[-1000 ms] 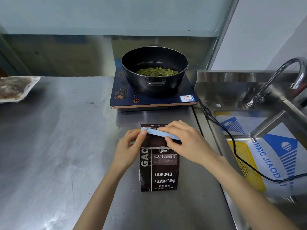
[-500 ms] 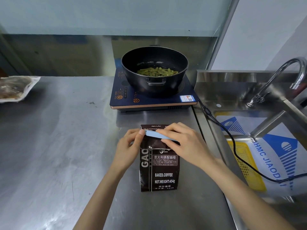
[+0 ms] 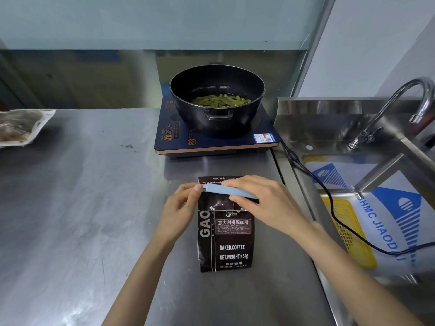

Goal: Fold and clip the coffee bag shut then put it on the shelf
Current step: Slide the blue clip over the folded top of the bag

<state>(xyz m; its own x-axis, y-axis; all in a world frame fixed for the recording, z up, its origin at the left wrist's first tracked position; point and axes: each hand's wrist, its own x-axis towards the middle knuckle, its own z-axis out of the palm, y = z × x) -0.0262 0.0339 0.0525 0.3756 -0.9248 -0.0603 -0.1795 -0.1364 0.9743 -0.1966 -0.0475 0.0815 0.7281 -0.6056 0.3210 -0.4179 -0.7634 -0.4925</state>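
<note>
Coffee bag (image 3: 226, 241), dark brown, one only, lies flat on the steel bench (image 3: 82, 220) just in front of the hotplate, its top folded over. Big white letters down its side read "GAO", and lower on the face I can read "BAKED.COFFEE" and "NET.WEIGHT:454g", with lines of Chinese characters above and below them; the small print on the folded flap sits upside down and is too fine to make out.

Going by size: the bench runs across the whole room, and to its right is one steel sink (image 3: 329, 128) with one curved tap (image 3: 400, 102). In the sink lies a white sheet with blue logos, its lettering partly readable as "HMC JIAOD", beside one yellow basket (image 3: 348, 231). One dark blue hotplate (image 3: 211, 142) carries one black pot (image 3: 217, 100) with green vegetable pieces in it; a white label on its front corner is too small to read. A black cord (image 3: 329, 196) trails from it over the sink. One clear packet (image 3: 21, 127) sits at the far left of the bench.

Both hands are at the fold. The left hand (image 3: 181, 210) pinches the bag's left edge at the end of one pale blue clip (image 3: 229, 191). The right hand (image 3: 261, 203) is curled over the clip, fingers above it and thumb below, gripping it across the folded top.
</note>
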